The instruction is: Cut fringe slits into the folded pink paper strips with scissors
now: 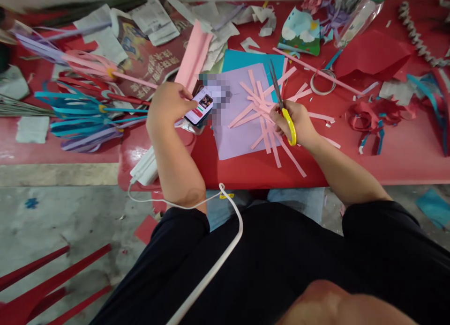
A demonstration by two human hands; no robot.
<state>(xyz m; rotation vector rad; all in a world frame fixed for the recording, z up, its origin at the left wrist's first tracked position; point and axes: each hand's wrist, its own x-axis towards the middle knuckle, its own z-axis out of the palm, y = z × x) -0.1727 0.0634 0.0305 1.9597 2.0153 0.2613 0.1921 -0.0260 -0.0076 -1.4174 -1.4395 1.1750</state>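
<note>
My right hand (295, 121) is closed on scissors with yellow handles (289, 127), their blades pointing away from me and slightly parted. Under and beside that hand, pink paper strips (260, 102) lie scattered over a lilac sheet (228, 140), with a teal sheet (239, 60) partly beneath it. My left hand (172, 102) is bent over a phone (199, 107) with a lit screen, its fingers at the phone's left edge and screen. Whether those fingers grip the phone or only touch it is unclear. A folded pink paper (194, 55) lies just beyond the phone.
Teal looped paper strips (75, 112) and other paper flowers lie left on the red table (225, 173). A white power strip (146, 168) and white cable (225, 264) are near me. Tape roll (322, 83), red paper (372, 58) and plastic bottle (363, 16) are right.
</note>
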